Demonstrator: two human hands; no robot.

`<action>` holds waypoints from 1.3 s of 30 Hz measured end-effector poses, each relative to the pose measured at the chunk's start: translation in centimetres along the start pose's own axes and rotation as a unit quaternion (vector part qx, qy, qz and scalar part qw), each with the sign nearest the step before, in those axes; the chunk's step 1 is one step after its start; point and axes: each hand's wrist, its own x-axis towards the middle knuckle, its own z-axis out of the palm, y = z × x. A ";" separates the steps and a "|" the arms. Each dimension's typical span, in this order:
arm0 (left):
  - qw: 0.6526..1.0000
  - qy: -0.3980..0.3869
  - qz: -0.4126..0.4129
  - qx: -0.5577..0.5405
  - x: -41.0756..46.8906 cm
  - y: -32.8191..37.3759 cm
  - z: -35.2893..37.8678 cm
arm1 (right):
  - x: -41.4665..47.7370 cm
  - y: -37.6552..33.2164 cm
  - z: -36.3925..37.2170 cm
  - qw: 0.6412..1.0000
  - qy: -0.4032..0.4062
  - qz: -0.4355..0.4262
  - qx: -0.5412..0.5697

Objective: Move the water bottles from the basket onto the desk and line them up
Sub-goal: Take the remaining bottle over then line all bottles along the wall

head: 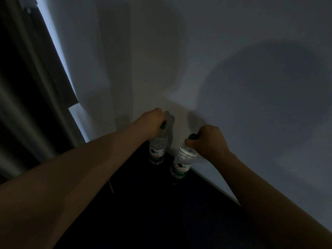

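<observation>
**Both hands on bottle caps at the desk's far edge**

1. Left hand [152, 121]: the fingers were curled down over the green cap [163, 125] of the left water bottle [157, 150], holding it by the top. The forearm crossed the frame from the lower left.

2. Right hand [206, 139]: the fingers and thumb were closed round the green cap [192, 136] and neck of the right water bottle [181, 162], also holding it by the top.

3. Left water bottle: clear plastic with a white and green label. It stood close to upright over the dark desk [143, 203], near the desk's far corner, just beside the wall [233, 69].

4. Right water bottle: same type and label. It was tilted, with its top leaning toward the wall and its base nearer the camera. It was positioned along the desk's far edge, beside the left water bottle but not touching it.

5. Base contact: the light was low, and it could not be told whether either base rested on the desk or was held just above it.

6. Surroundings: a dark curtain [27, 87] hung at the left, with a bright strip along its edge. Shadows of the arms and bottles fell on the wall. A thin pale line [111, 186] showed on the desk's left side; it could not be identified.
</observation>
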 end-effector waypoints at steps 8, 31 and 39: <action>1.000 0.019 -0.005 -0.022 0.3 -1.7 -0.1 | 0.4 -0.6 0.6 1.000 -0.006 0.005 0.004; 0.999 0.038 0.004 -0.011 2.2 -1.8 0.7 | 3.5 -1.6 1.6 1.000 0.019 0.006 0.011; 0.999 0.031 0.004 -0.008 2.3 -1.9 0.9 | 4.5 -1.8 2.1 0.999 0.035 0.019 0.015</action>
